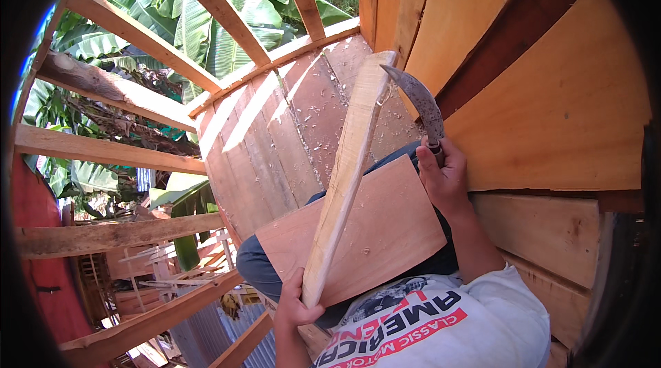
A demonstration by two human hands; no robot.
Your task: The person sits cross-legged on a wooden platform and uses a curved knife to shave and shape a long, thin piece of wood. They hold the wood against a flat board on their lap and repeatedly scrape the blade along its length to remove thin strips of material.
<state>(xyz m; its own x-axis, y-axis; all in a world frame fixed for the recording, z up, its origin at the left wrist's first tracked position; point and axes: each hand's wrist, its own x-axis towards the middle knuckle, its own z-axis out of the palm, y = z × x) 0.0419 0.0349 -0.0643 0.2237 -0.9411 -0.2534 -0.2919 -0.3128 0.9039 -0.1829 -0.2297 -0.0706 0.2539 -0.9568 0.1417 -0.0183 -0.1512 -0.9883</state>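
The left hand (296,306) wraps its fingers around the near end of a wooden stick (350,176), which slants ahead of them; the right hand (447,179), forearm (476,240) forward, grips a sickle (428,108), its blade curving from those fingers toward the stick's far end.

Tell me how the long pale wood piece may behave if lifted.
The wood piece looks stiff, being fairly thick. Its far end may dip, since the left hand grips only the near end. Flat faces suggest little rolling.
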